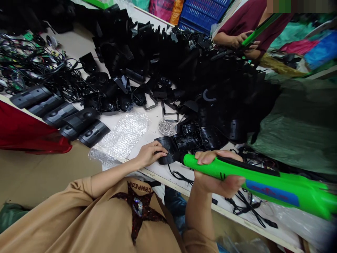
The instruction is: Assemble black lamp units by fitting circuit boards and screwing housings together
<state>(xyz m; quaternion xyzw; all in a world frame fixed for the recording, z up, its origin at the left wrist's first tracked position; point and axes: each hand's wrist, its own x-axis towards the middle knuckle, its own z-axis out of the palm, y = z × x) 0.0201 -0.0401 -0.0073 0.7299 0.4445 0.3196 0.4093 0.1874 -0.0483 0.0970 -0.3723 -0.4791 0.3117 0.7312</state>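
Observation:
My right hand point(214, 172) is wrapped round a bright green electric screwdriver point(263, 188) with a blue label. Its dark tip points left and meets the right side of a black plastic housing point(166, 160). On that housing, near the table's front edge, lie the fingers of my left hand point(152, 153), gripping it from the left. Just behind sits a small round dish of silver screws point(166, 127). Open black housing halves point(189, 137) lie to the right of the dish. A black cable point(180, 177) trails out below the held housing.
Bubble wrap point(129, 131) lies left of my hands, beside a row of black housings point(67, 112). Heaped black parts point(179, 59) cover the table's middle, with tangled wires point(31, 66) at left. Across the table a co-worker's hands point(244, 42) hold another green tool.

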